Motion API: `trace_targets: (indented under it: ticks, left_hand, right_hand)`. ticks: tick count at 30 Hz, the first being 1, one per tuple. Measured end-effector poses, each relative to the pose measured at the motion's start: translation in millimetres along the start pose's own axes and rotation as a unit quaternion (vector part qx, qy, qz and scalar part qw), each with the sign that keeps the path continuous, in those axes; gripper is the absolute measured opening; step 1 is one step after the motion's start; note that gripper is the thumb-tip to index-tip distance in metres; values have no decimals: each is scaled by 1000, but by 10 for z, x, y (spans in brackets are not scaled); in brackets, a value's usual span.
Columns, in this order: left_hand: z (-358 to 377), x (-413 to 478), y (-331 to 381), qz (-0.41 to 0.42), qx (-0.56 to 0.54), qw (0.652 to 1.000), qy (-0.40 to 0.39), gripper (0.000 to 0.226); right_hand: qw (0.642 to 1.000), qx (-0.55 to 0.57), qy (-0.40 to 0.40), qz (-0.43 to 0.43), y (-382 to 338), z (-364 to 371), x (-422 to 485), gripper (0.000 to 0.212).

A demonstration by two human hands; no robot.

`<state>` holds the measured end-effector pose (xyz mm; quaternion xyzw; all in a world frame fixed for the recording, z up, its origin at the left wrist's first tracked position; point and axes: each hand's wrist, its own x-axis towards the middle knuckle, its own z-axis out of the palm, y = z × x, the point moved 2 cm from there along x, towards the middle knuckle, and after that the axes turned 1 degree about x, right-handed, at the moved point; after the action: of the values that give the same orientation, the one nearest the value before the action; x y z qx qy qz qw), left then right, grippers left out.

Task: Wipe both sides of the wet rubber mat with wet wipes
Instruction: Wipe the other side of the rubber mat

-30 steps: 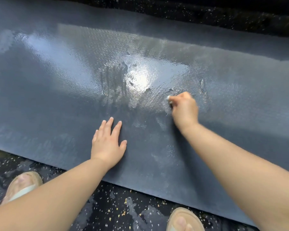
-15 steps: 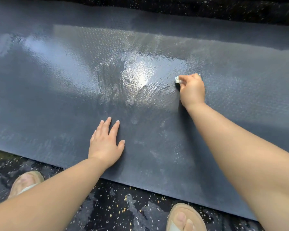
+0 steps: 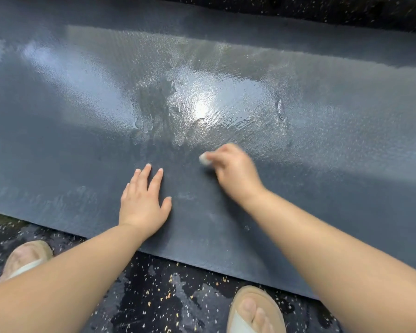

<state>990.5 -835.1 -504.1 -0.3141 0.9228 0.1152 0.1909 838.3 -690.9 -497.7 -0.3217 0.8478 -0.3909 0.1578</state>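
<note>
Sandals [image 3: 257, 292] beside mat [image 3: 82, 121]; floor [image 3: 154, 296] apparently wet.

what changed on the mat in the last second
The right hand, gripping the balled wipe, pushed away across the rubber mat, then swept back toward the person and leftward, ending near the left hand. Same grip throughout. The left hand stayed flat on the mat, which did not shift.

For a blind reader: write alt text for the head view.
The right hand presses a small white wipe onto a wet grey rubber mat; the left hand lies flat beside it. Sandalled feet stand on speckled floor.
</note>
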Motion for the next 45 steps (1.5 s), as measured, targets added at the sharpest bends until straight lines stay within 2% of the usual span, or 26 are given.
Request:
trace_targets:
  ticks: [1,3,6,7,9,12,14,15,17,19,22,25,27,30,34,37,39,42,44,45]
  left_hand:
    - [-6,-6,8,-3,-1,1000,-2,68]
    - [-16,-13,26,-8,-1,1000,-7,67]
    - [-31,-10,44,-12,2,1000,-16,67]
    - [-38,-3,50,-12,2,1000,-19,67]
    - [-56,2,56,-12,3,1000,-28,68]
    - [-78,3,48,-6,7,999,-36,69]
    - [-101,18,35,6,25,999,-25,67]
    - [-112,26,31,18,40,999,-14,66]
    - [-121,50,39,58,68,996,-3,64]
    - [-116,88,80,106,85,991,-8,63]
    - [-109,192,116,177,121,977,-13,63]
    - [-140,295,81,220,133,966,-24,63]
    - [-192,364,41,255,146,956,-18,61]
    - [-314,469,-8,316,176,931,-45,61]
    - [-599,582,2,403,257,869,-131,55]
    - [-801,637,46,483,328,794,-167,51]
    - [-874,677,55,532,352,754,-157,50]
    - [-870,740,-35,590,351,716,-121,54]
    - [-789,759,-154,615,335,707,-95,58]
    - [-732,764,-226,616,321,714,-88,60]
  right_hand:
    - [997,-12,62,51,158,-199,120,22]
    - [980,-57,127,144,482,-549,317,27]
    - [965,-115,122,202,704,-640,328,30]
    - [966,-126,110,196,635,-565,247,28]
    - [982,-117,76,128,365,-290,-45,25]
    - [994,-90,-64,-3,-115,231,-623,26]
    - [984,-69,-163,-20,-279,433,-871,23]
    - [982,-54,-180,-14,-278,434,-886,22]
    - [989,-36,-141,16,-203,270,-763,20]
    - [997,-42,-25,67,-53,-32,-559,17]
    - [973,-108,100,180,265,-484,-284,21]
    - [938,-156,114,289,500,-640,-273,25]
    - [926,-170,113,318,393,-476,-421,24]
    - [941,-128,91,299,-50,-38,-737,18]
    - [952,-85,-65,286,-606,272,-1014,18]
    - [940,-82,-36,330,-783,41,-946,22]
    - [927,-109,-36,357,-798,-171,-909,23]
    - [906,-155,-61,388,-707,-329,-887,23]
    - [896,-124,-2,426,-598,-297,-884,21]
    - [888,-84,59,448,-547,-245,-887,19]
